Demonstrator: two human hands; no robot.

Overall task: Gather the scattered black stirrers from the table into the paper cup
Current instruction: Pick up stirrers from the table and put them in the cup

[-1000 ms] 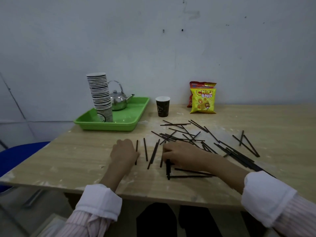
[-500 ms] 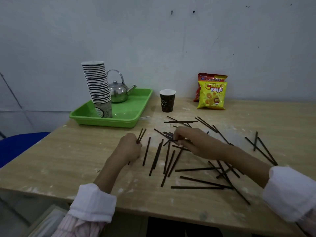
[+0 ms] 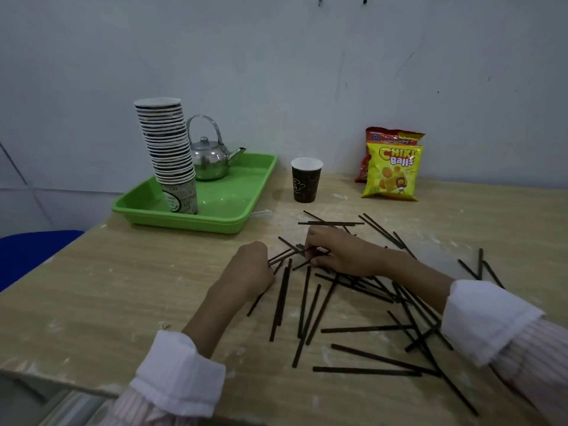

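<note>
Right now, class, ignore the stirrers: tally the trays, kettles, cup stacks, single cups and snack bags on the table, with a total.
Green tray: 1
Kettle: 1
Stack of cups: 1
Single paper cup: 1
Snack bags: 2, yellow snack bag and red snack bag
Total: 6

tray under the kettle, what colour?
Bright green tray, plain, no pattern; kettle is shiny silver metal. Head view.

A pale wood-grain table [image 3: 107, 287], scuffed and chalky in patches, carries matt black stirrers [image 3: 365, 370], possibly plastic, a glossy green plastic tray [image 3: 184, 221], a polished metal kettle [image 3: 210, 161], a matt dark paper cup [image 3: 305, 184] and shiny snack packets [image 3: 392, 172].
</note>
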